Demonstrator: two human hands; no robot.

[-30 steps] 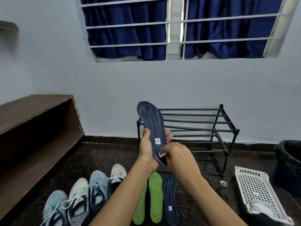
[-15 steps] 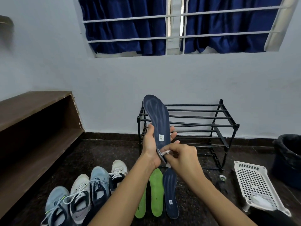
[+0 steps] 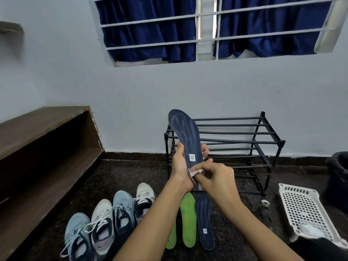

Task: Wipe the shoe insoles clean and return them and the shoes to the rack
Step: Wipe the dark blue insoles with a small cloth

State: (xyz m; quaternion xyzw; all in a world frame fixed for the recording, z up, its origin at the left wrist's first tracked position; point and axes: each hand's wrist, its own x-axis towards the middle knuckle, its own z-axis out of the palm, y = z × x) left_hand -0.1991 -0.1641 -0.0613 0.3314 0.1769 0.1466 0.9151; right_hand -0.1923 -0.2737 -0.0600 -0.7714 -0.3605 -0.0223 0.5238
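Observation:
My left hand [image 3: 179,166] grips a dark blue insole [image 3: 185,133] near its heel and holds it upright, toe end up, in front of the black metal shoe rack [image 3: 263,140]. My right hand [image 3: 216,176] pinches a small white wipe [image 3: 195,172] against the insole's heel. On the dark floor below lie a second blue insole [image 3: 204,221] and two green insoles [image 3: 187,219], the left one mostly hidden by my arm. Several sneakers [image 3: 105,223], light blue and white, stand in a row at the lower left.
A long brown wooden bench [image 3: 37,140] runs along the left wall. A white perforated plastic basket [image 3: 305,213] with white cloths in it sits at the lower right, beside a dark bin [image 3: 339,178]. A small tape roll [image 3: 265,203] lies on the floor by the rack.
The view has tilted upward a little. My right hand with the wipe has shifted slightly along the insole's heel, while my left hand has kept its grip on the insole.

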